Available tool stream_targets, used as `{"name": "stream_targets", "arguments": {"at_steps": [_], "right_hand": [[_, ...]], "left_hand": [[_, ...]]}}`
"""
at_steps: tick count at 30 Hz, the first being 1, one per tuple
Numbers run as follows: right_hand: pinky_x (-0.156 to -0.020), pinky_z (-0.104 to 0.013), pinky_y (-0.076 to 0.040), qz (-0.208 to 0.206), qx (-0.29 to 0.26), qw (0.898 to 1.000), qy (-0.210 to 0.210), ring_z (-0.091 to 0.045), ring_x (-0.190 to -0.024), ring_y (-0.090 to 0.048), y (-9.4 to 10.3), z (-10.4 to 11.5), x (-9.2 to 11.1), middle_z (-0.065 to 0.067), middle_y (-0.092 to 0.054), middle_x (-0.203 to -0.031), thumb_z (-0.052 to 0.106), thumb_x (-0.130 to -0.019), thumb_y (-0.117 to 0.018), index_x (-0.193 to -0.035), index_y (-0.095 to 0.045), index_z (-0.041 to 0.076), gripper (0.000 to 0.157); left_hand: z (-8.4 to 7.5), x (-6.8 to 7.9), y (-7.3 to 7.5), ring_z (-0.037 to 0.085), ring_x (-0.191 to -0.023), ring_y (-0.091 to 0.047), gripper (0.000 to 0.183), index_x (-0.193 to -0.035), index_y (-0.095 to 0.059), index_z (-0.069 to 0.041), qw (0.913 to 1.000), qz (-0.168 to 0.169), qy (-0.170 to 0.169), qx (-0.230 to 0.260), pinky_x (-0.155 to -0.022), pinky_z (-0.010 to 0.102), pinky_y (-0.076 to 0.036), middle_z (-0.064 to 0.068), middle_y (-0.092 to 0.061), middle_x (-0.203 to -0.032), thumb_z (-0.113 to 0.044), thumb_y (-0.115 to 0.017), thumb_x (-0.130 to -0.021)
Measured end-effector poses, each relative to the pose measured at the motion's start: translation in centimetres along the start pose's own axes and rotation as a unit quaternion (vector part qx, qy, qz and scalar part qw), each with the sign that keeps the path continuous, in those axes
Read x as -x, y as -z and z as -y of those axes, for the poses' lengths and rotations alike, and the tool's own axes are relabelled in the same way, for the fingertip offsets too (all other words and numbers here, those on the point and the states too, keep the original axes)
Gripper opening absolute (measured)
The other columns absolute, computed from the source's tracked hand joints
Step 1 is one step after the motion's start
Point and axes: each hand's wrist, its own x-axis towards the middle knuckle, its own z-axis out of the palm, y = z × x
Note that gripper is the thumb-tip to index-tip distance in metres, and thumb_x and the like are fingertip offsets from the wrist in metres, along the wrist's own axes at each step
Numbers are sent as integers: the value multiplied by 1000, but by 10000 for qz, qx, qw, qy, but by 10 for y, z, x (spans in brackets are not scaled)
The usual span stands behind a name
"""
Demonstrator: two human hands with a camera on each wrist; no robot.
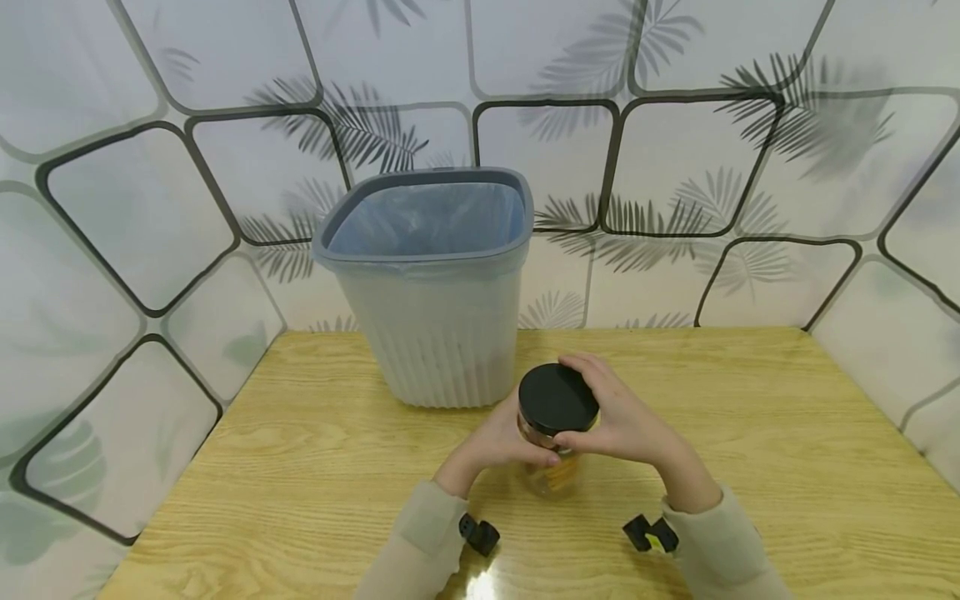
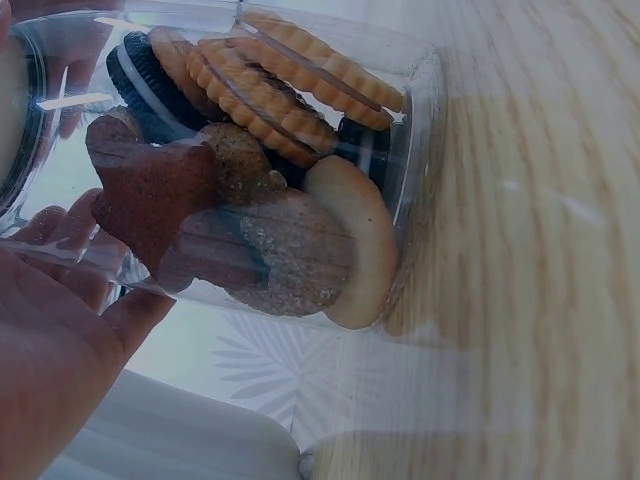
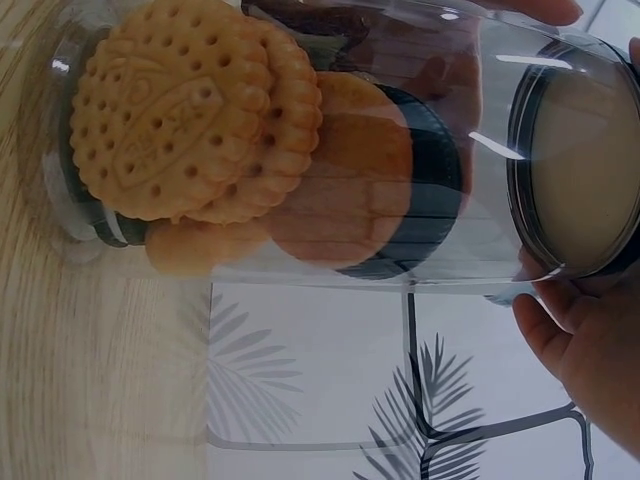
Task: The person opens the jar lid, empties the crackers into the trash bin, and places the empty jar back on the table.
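A clear jar (image 1: 553, 482) of cookies with a black lid (image 1: 558, 398) stands upright on the wooden table. My left hand (image 1: 501, 437) grips the jar's side just below the lid, thumb across the front. From the right, my right hand (image 1: 626, 417) holds the lid, its fingers and thumb curled about the rim. Through the clear wall, the left wrist view shows a brown star-shaped cookie (image 2: 155, 190), scalloped sandwich cookies (image 2: 265, 100) and a pale oval cookie (image 2: 360, 250). In the right wrist view a round biscuit (image 3: 165, 120) with small holes leans on the wall.
A pale ribbed bin (image 1: 446, 333) with a blue-grey rim and a bag liner stands behind the jar, to the left. The wooden table (image 1: 300, 467) runs back to a leaf-patterned wall covering (image 1: 547, 175). A small black device (image 1: 480, 535) is on the left sleeve.
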Motion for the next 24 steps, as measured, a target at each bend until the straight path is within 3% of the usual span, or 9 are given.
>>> {"name": "stream_targets", "arguments": {"at_steps": [16, 24], "right_hand": [[-92, -52, -31, 30, -33, 9998, 172, -30, -121, -31, 2, 0, 1, -19, -29, -135, 29, -73, -73, -135, -27, -1, 83], [-93, -52, -30, 106, -129, 9997, 188, -31, -122, -30, 3, -1, 1, -19, -29, -136, 25, -73, -73, -135, -27, -3, 82]], "left_hand": [[-2, -1, 0, 19, -121, -35, 88, -140, -14, -4, 9997, 9, -234, -120, -99, 34, -29, 12, -29, -137, -7, -72, -73], [-2, -2, 0, 21, -120, -36, 88, -140, -14, -3, 9993, 99, -347, 46, -99, 36, -30, 16, -29, -137, -5, -71, -73]]}}
